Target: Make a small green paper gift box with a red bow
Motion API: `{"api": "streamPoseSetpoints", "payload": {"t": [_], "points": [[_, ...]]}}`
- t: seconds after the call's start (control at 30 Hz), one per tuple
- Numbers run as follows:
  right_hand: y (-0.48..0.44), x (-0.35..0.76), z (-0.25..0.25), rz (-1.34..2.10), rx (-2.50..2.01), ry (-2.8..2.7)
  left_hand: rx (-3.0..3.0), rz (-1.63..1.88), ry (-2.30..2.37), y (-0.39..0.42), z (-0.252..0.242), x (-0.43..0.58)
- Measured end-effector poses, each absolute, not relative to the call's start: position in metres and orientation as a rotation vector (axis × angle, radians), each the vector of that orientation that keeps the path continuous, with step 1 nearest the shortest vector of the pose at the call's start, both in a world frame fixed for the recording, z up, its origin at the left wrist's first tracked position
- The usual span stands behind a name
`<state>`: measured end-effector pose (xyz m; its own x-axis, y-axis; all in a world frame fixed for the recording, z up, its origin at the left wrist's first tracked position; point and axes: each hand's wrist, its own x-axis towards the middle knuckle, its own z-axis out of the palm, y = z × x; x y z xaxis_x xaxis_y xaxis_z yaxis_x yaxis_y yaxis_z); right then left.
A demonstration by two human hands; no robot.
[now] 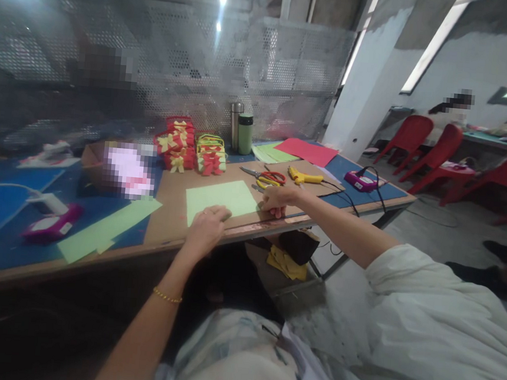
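A light green sheet of paper lies on the brown cardboard at the front of the table. My left hand rests on its lower edge, fingers lying flat and holding nothing. At the sheet's right end my right hand is closed, with the fingers curled under; what it grips, if anything, is hidden. Just behind that hand are red-handled scissors and a yellow-handled tool, partly covered. A yellow glue gun lies farther right on the cardboard.
Red bow-trimmed baskets and green ones stand behind the sheet, near a green bottle. Red paper lies at the back right. Left are green strips, a lit phone and a purple power strip.
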<state>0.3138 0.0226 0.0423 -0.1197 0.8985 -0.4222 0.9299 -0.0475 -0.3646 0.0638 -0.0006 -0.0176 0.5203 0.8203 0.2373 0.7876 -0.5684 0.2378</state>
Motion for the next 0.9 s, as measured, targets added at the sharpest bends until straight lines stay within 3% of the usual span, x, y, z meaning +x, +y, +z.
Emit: {"api": "streamPoseSetpoints", "payload": {"t": [0.3,0.8,0.9], "points": [[-0.004,0.294,0.028,-0.359,2.11,2.719,2.67,0.52,1.407,-0.001,-0.021,0.065],[0.022,0.289,-0.012,-0.407,1.733,2.976,2.559,0.264,1.773,-0.019,0.0,0.116],[0.026,0.298,-0.017,-0.553,1.73,2.989,2.481,0.289,1.829,-0.013,-0.002,0.132]]}}
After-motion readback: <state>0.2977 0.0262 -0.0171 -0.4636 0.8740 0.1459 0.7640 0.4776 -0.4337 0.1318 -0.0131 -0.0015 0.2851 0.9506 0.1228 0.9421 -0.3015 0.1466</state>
